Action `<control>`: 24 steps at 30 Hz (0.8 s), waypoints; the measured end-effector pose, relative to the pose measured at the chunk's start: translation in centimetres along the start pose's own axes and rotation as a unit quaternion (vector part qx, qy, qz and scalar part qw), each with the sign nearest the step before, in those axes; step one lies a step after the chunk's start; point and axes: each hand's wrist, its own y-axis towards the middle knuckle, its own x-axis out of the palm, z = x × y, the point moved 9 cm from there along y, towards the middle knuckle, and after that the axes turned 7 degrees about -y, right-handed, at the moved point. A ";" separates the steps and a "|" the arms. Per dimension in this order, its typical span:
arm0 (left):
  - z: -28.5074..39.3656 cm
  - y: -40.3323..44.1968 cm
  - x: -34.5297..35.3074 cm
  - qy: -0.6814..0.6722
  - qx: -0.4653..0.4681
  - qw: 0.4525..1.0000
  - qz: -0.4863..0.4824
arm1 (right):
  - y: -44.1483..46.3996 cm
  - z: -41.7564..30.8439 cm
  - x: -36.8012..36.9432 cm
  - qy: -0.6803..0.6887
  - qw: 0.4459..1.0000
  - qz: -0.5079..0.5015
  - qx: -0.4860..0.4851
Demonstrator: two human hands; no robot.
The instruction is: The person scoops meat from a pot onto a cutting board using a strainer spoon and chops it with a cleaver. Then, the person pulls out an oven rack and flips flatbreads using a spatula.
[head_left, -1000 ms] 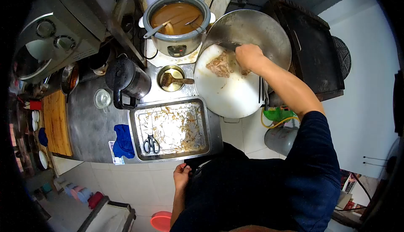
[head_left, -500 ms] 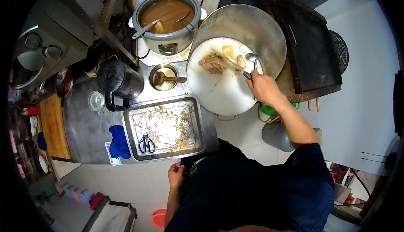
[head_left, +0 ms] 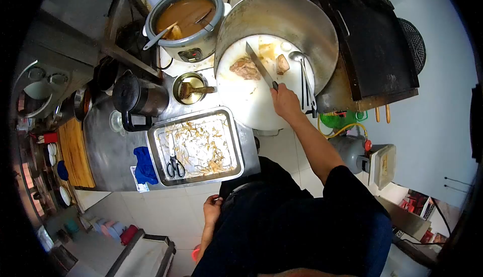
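Note:
My right hand (head_left: 286,101) grips the handle of a knife (head_left: 260,66), whose blade points up and left over the round white board (head_left: 244,103). Beside the blade, on its left, lies a heap of meat (head_left: 245,69). A smaller piece of meat (head_left: 282,64) is to the right of the blade. A metal ladle (head_left: 304,73) rests at the board's right side. My left hand (head_left: 212,208) hangs low by my body, fingers curled; whatever it may hold is too small to make out.
Left of the board are a steel tray (head_left: 196,181) with scissors (head_left: 175,166) and scraps, a bowl with a brush (head_left: 193,90), and a black kettle (head_left: 136,98). A cooker of brown liquid (head_left: 188,18) stands behind. A large pot wall (head_left: 302,20) rises around the board's far side.
My right hand, above the board's far part one second ago, has come back holding the knife and moved left, setting the blade beside the heap of meat. My left hand stays low.

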 end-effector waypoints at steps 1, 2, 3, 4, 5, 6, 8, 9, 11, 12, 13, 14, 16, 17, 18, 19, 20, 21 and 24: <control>-1.9 0.9 0.3 0.005 0.022 1.000 0.001 | -0.2 -0.7 -1.1 0.026 1.000 0.008 0.004; -2.7 1.6 0.9 0.009 0.043 0.999 0.002 | -0.2 -1.1 -1.8 0.051 0.999 0.016 0.008; -2.4 1.3 1.0 0.012 0.042 0.999 -0.002 | -0.5 -0.8 -1.0 0.050 0.999 0.015 0.014; -1.3 0.8 0.8 0.013 0.028 1.000 -0.002 | -0.7 -0.8 0.4 0.040 0.999 -0.002 0.006; 0.0 0.7 0.7 0.011 0.019 1.000 -0.001 | -0.5 -0.8 1.4 0.029 0.999 -0.016 -0.004; 1.4 0.4 0.4 0.016 0.023 1.000 -0.005 | -0.4 -0.4 1.6 0.034 0.999 -0.013 0.006; 1.6 -0.2 0.6 -0.058 -0.055 0.997 0.005 | 0.0 -1.2 -0.5 0.032 0.999 0.011 -0.015; -0.4 -0.4 -0.2 -0.049 -0.060 0.997 0.002 | -1.0 -2.1 -1.1 0.034 0.999 0.025 -0.028; -1.9 0.6 0.0 -0.013 0.056 0.998 -0.005 | -0.9 -3.3 -1.9 0.052 0.998 0.030 -0.022; -1.6 0.5 0.1 0.000 0.093 0.996 -0.007 | -1.5 -3.5 -1.7 0.073 0.997 0.027 -0.012; -0.1 0.0 0.0 0.005 0.065 0.998 -0.009 | -1.6 -3.2 -1.0 0.075 0.997 0.028 -0.008; 1.0 0.1 0.2 0.007 0.040 0.999 -0.009 | -1.0 -2.7 0.2 0.051 0.999 0.008 -0.004; 0.7 1.0 0.1 0.000 0.048 0.999 -0.013 | -0.6 -2.4 -0.2 0.025 1.000 -0.009 0.002; 0.0 1.0 0.1 -0.009 0.047 0.999 -0.014 | -0.9 -2.1 -0.5 0.024 1.000 -0.014 -0.011; -0.4 0.3 -0.5 -0.003 0.041 0.999 -0.015 | -2.1 -2.0 -1.0 0.028 0.999 -0.024 -0.017; 0.0 0.6 -0.2 -0.012 0.046 0.999 -0.020 | -2.5 -1.6 -2.1 0.026 0.999 -0.021 -0.018; 0.6 1.0 0.3 -0.020 0.052 0.998 -0.026 | -3.3 -0.2 -3.4 0.040 0.999 -0.007 0.028; 1.1 0.9 0.3 -0.019 0.051 0.998 -0.029 | -4.6 1.6 -4.1 0.056 0.995 0.003 0.078; 0.5 1.3 0.6 -0.063 -0.040 0.997 -0.019 | -6.9 5.8 -5.5 0.043 0.996 0.070 0.046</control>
